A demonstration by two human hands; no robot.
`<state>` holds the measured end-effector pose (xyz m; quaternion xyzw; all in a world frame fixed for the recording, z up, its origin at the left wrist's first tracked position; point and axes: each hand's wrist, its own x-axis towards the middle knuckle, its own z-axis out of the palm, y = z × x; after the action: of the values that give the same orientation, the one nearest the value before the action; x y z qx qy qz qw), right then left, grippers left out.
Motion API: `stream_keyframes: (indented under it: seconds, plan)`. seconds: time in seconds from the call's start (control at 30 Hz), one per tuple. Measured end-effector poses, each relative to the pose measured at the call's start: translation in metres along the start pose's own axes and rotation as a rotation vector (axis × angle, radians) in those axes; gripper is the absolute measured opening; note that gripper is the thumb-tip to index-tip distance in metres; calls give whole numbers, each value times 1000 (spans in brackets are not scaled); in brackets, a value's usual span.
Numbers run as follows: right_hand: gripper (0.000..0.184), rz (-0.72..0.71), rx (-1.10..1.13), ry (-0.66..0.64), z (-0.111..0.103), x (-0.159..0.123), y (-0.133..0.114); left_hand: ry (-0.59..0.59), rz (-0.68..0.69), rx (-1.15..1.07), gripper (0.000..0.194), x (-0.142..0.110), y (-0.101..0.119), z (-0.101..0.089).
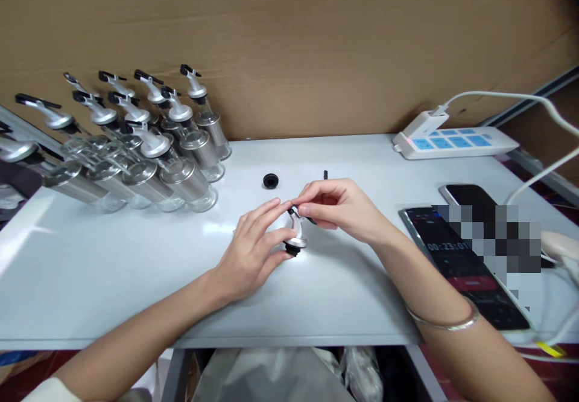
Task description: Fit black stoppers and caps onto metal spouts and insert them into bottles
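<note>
Near the middle of the white table, my left hand (260,248) holds a silver pourer spout (296,233) with a black stopper at its base, thumb and fingers closed on it. My right hand (337,209) pinches a small black flip cap (308,216) at the top of the spout, its fingers touching my left fingertips there. Part of the cap is hidden by the fingers. Behind the hands lies a round black ring-like piece (270,181). A small black piece (325,175) shows just beyond my right hand, partly covered by it.
Several glass oil bottles (190,181) with silver bands and pourer spouts stand at the left. A power strip (456,143) with a plugged-in charger sits at the back right. Two phones, one a dark-screened phone (465,263), and white cables lie on the right. Cardboard (316,52) rises behind the table.
</note>
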<state>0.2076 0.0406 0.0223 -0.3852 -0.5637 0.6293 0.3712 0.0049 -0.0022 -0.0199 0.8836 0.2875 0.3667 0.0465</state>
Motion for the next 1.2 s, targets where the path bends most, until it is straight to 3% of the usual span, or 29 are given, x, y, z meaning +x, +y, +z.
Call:
stream_keyframes:
  seconds: [0.33,0.63,0.83,1.0,1.2]
  plan:
    - [28,-114,-66,67,3,0,5,14,-16,2,20,0,-2,-3]
    - [45,-647,-559,151,10,-5,14,110,-99,10,23,0,-3,-5]
    - [43,-834,-709,136,8,-6,18,123,-117,17,22,0,-3,-5]
    - [55,-903,-851,126,6,-8,15,135,-114,-18,22,-1,-4,-5]
    - [46,-826,-799,137,7,-9,17,183,-108,-65,22,1,-3,-5]
